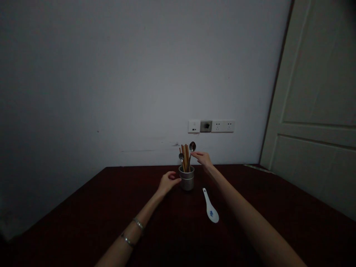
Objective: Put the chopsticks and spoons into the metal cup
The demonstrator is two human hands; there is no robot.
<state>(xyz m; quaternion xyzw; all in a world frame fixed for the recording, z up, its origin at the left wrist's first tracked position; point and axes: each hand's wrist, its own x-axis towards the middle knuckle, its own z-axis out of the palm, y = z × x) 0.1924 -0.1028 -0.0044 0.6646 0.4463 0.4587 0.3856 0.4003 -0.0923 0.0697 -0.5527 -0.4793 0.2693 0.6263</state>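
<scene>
Grey cup: cylindrical, metallic-looking, ringed by a pale band below the rim; upright on the dark red tabletop;
Larger metal spoon: shiny oval bowl uppermost, leaning slightly right; slim handle slanting down into the cup

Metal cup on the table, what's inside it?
Brown chopsticks, a smaller metal spoon and a larger metal spoon, held by the right hand, rise from the metal cup. Its wall hides their lower ends and the bottom.
</scene>
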